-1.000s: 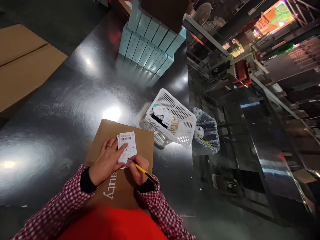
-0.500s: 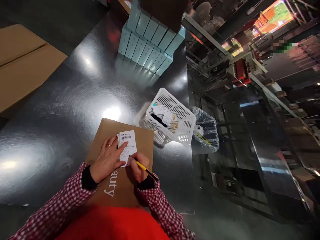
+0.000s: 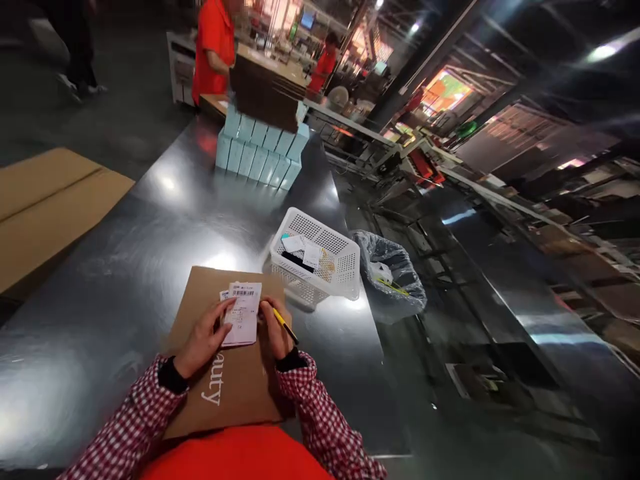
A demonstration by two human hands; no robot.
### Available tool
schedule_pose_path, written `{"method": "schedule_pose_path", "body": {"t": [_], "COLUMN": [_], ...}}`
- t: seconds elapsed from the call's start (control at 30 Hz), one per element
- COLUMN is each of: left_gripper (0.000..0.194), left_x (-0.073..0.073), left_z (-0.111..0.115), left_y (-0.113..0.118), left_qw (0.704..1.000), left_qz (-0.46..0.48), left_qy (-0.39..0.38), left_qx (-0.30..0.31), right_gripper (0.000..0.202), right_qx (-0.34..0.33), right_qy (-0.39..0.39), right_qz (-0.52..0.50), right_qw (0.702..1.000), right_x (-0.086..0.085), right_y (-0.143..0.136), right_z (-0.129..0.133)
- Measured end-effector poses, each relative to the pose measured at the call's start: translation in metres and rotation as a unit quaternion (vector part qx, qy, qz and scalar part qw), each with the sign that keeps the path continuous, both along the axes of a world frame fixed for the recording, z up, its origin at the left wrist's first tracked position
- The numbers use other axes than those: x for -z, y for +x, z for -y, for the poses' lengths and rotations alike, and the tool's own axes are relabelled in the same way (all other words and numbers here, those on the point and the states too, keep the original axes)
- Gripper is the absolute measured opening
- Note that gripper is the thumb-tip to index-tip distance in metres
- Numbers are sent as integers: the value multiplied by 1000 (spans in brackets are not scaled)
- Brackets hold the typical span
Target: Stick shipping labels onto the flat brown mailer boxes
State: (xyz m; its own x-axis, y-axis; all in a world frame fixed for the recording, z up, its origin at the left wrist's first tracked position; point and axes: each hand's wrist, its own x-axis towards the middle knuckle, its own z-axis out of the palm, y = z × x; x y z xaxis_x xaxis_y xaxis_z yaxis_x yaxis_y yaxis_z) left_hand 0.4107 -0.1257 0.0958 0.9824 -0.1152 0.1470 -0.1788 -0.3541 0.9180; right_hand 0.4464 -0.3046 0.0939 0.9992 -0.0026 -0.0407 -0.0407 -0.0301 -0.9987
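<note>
Paper slips [image 3: 243, 320] are positioned between the person's two hands, over a flat brown cardboard piece [image 3: 237, 393]. The slips overlap as a small stack; the top sheet carries a barcode at its far end and a short dark mark near its close end.

Left hand [image 3: 201, 343]: thumb and forefinger are spread apart, both in contact with the left part of the stack. The undersides of the remaining fingers are hidden.

Right hand [image 3: 277, 327]: thumb and fingers pinch a yellow pen [image 3: 285, 323]. The fingertips sit at the right edge of the slips, and the black rear end of the pen slants back toward the wrist. The writing tip cannot be made out.

White lettering on the cardboard, legible as "auty", runs between the wrists. A shiny metal table [image 3: 150, 280] supports the cardboard.

Ahead and to the right of the right hand stands a white perforated basket [image 3: 347, 267], containing paper labels and a black item. Just beyond its right side is a bin [image 3: 395, 300] with a clear plastic liner. Well ahead of both hands, light blue boxes [image 3: 255, 157] stand in two tiers, with dark cardboard [image 3: 265, 93] above them.
</note>
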Motion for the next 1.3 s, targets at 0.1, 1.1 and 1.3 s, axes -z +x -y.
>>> {"method": "schedule_pose_path", "body": {"t": [0.1, 1.1, 1.3], "left_gripper": [60, 35, 47], "left_x": [-2, -68, -63], "left_z": [8, 4, 21], "left_y": [-7, -69, -61], "left_qw": [993, 952, 982], "left_qz": [-24, 72, -92], "left_qy": [-84, 64, -80], "left_qx": [-76, -292, -143], "right_gripper": [28, 24, 25], "right_qx": [-22, -62, -197], "right_qy": [74, 127, -26], "right_qz": [-23, 101, 245], "right_qw": [997, 985, 949], "right_x": [-7, -24, -16], "right_y": [2, -26, -30], "right_z": [-3, 10, 14]}}
